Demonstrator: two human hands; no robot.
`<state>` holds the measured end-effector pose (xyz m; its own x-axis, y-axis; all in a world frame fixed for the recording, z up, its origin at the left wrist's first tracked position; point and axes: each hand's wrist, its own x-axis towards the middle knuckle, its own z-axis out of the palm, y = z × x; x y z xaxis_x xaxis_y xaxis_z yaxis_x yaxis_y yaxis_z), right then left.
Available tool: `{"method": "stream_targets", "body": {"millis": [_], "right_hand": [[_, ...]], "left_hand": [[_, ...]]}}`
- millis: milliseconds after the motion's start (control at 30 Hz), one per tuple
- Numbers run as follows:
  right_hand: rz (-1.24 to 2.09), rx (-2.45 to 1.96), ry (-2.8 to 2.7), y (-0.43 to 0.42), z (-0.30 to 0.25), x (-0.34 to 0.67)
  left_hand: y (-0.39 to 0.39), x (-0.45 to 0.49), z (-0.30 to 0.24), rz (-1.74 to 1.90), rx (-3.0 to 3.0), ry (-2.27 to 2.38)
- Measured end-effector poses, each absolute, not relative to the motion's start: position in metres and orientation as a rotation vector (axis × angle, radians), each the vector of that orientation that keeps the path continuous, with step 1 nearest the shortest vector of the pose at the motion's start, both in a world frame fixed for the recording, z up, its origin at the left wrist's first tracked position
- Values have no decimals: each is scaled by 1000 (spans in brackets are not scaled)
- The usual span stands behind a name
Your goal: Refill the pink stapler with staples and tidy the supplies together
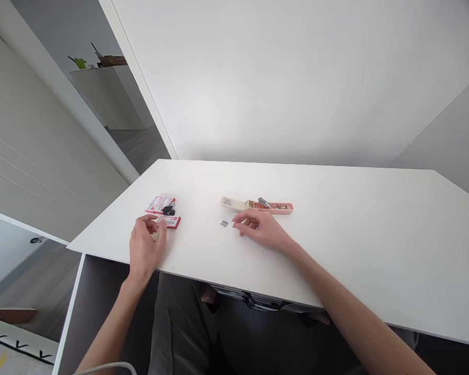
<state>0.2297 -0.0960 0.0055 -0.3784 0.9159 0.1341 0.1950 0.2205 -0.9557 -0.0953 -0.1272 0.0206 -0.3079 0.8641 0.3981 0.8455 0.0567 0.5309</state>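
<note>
My left hand (146,247) is at the near left of the table, thumb and curled fingers apart. Its thumb overlaps the left end of a small red-and-white box (172,222); whether it touches the box I cannot tell. Just behind are more red-and-white boxes (160,203) and a small black object (168,210). My right hand (260,229) hovers low with loosely bent fingers apart, nothing visible in them. Left of its fingertips lies a small grey metal piece, like a strip of staples (224,223). Beyond the hand lies an opened cream-and-pink case (282,209) with small metal pieces inside.
The case's cream lid (233,202) extends to the left. A silvery metal part (263,202) rests on the case. The white table (359,229) meets a white wall (297,78) at the back. My legs (175,323) are under the front edge.
</note>
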Motion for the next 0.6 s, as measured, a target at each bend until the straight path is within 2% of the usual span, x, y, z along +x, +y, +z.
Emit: {"method": "stream_targets", "body": {"millis": [100,267,433,600], "right_hand": [[1079,-1018,-1789,-96,3,228],[1096,-1044,-1778,-95,1,229],[1158,-1019,-1740,-92,2,231],[1180,-1010,-1716,-89,3,232]], "left_hand": [[-129,-82,24,1082,2080,2029],[-113,-49,23,771,2562,1516],[-89,-25,19,592,2694,1390],[-81,-19,22,641,2631,1323]]}}
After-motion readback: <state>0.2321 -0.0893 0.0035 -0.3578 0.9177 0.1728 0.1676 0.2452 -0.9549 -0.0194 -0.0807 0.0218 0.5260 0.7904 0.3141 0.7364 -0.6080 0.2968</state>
